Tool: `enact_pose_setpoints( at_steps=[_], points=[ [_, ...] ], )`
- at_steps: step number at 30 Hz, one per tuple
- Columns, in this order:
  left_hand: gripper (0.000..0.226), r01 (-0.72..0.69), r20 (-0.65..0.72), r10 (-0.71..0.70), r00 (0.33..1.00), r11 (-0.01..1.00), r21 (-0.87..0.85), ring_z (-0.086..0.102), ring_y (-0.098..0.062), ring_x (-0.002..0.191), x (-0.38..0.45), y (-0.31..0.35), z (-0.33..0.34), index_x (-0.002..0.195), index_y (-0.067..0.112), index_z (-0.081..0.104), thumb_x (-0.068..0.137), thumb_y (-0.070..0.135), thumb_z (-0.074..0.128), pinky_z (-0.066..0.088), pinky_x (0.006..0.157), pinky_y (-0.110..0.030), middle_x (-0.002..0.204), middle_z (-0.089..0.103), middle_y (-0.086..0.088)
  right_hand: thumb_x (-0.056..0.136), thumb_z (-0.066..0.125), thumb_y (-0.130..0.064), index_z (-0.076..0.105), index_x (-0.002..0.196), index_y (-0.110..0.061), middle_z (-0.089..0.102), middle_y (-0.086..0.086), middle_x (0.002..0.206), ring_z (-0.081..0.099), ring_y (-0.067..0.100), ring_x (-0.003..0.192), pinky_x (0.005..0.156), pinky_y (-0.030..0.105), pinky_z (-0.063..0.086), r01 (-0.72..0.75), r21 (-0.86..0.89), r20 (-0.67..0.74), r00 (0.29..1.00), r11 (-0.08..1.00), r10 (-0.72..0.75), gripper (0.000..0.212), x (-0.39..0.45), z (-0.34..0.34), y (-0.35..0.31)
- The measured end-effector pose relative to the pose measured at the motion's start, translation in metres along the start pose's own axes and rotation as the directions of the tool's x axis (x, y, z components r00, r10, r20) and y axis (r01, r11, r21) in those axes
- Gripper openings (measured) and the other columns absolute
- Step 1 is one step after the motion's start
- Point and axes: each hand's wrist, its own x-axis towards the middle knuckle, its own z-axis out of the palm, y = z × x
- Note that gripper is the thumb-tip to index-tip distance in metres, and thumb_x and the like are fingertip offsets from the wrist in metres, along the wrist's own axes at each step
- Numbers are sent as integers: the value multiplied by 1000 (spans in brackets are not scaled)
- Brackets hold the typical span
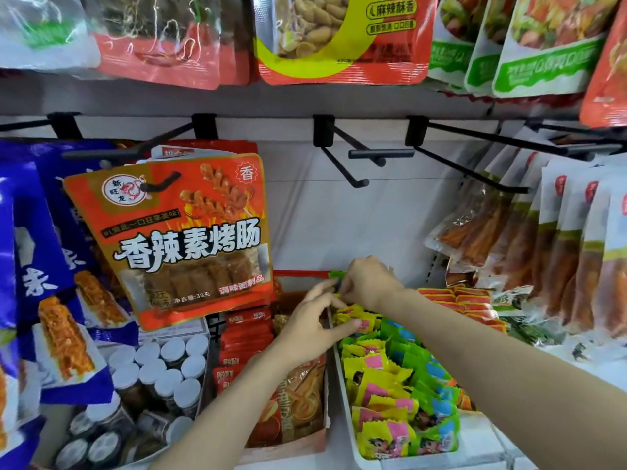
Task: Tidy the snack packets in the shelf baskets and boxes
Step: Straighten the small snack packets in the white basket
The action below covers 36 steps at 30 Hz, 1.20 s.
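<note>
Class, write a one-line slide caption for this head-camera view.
Both hands, left and right, straighten yellow snack packets at the far end of a white basket.

We list, at centre left of the frame, a hanging orange-red packet (190,239) with gold border, white lettering and flame pattern. At lower right, a white tray (346,395) holds yellow packets (376,395) with pink patches and green packets (431,391) with blue patches. At far left we note blue packets (44,266) with white lettering; beneath them, jars with white lids (163,364). At upper right, green-and-white packets (543,66). Black hooks (359,154) cross a white back panel.
</note>
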Motion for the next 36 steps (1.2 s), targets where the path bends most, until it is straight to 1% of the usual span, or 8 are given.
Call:
enact_pose_setpoints(
  at_steps=[3,6,16,22,26,29,33,36],
  points=[
    [31,20,10,-19,1000,999,-33,50,-2,123,-2,2,0,105,14,65,84,35,75,40,107,-28,128,53,9,80,74,-42,78,84,-11,73,8,79,67,11,79,72,27,52,-25,106,23,999,994,23,31,3,-16,12],
    [36,58,9,-57,998,997,-59,52,1,120,-1,1,-1,114,17,63,85,36,73,44,104,-31,125,58,12,83,76,-25,78,89,-12,76,10,94,70,15,92,84,31,54,-27,244,-168,983,969,70,15,4,-32,37],
    [39,124,33,-122,992,990,-72,48,7,116,-5,1,-2,127,35,61,89,43,66,38,97,-10,125,52,26,86,70,-38,70,113,-26,62,3,120,57,25,113,95,35,45,60,-35,-145,987,998,-65,30,14,-2,29],
    [34,125,45,-123,991,991,-41,53,0,119,-8,3,-2,123,32,64,91,45,63,42,103,-26,127,61,17,90,66,-32,67,105,-20,62,2,117,52,24,115,96,36,41,145,-115,-99,983,983,-156,19,9,0,22],
    [33,135,37,-134,990,991,-8,60,-9,110,-9,4,-2,123,34,63,92,45,62,46,99,-31,121,65,11,93,64,-20,61,97,-7,68,11,84,64,31,80,76,35,46,235,129,-233,951,963,-201,14,-17,-41,28],
    [33,165,45,-164,986,986,-26,56,-12,118,-10,9,1,125,30,61,93,40,62,44,103,-32,127,61,8,90,67,-15,59,92,-5,70,13,85,71,29,77,79,42,56,295,291,-347,919,910,-187,13,-44,-80,34],
    [50,221,-58,-255,965,913,-343,51,-14,126,-10,38,1,134,16,47,90,15,69,42,101,-18,132,54,-2,89,67,-7,59,90,-8,68,10,87,69,0,70,66,20,58,345,482,-504,861,805,-68,8,-76,-111,40],
    [63,208,-89,-317,944,784,-585,54,-15,120,-18,64,-4,140,15,38,86,8,70,47,95,-21,131,54,-4,88,65,-2,58,84,-14,66,7,79,65,-1,58,52,14,53,327,734,-456,887,595,74,15,-93,-123,41]
  ],
)
